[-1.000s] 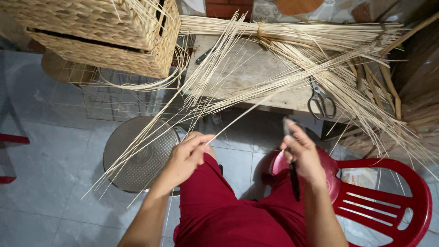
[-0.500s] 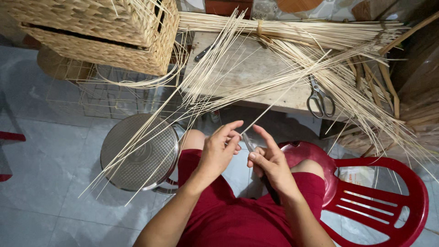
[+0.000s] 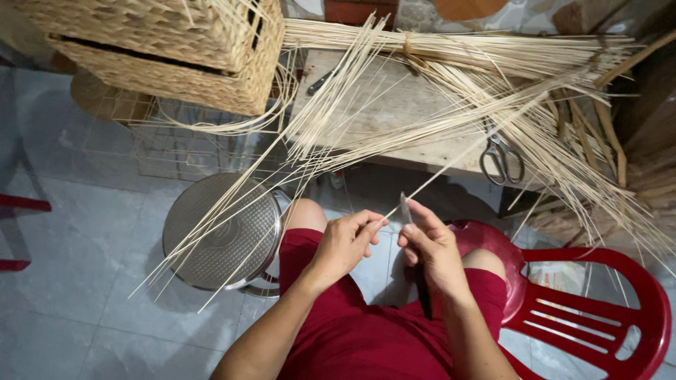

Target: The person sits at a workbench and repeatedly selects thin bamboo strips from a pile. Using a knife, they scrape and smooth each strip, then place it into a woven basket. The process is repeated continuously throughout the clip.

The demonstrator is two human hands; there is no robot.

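1. At the centre of the head view, a single pale reed strip (image 3: 451, 163) is pinched at its near end between the thumb and fingers of the left hand (image 3: 345, 243); the hand is closed narrowly on it.
2. Just beside it, the right hand (image 3: 429, 243) is closed around a small knife (image 3: 406, 209), whose thin blade stands up beside the strip's near end. Whether the blade touches the strip cannot be told.
3. Both hands are held above the lap, over red shorts (image 3: 366, 331).
4. The held strip runs up and to the right, across the edge of a wooden bench (image 3: 394, 112), into a loose spread of like strips (image 3: 338, 134).
5. A tied bundle of reeds (image 3: 493, 53) is laid along the far side of the bench, bound with a reed band near its left end.
6. Scissors (image 3: 501, 160) are seen lying flat on the bench near its front edge, to the right of the held strip.
7. A woven basket (image 3: 169, 53) is noted at upper left, tilted; a dark gap shows at its side, and its contents cannot be seen. Loose weaving ends stick out from its rim.
8. A round metal stool (image 3: 222, 243) stands on the tiled floor (image 3: 77, 281) to the left of the knees, crossed by hanging strip ends.
9. A red plastic chair (image 3: 598, 309) is placed at lower right, just beside the right thigh.
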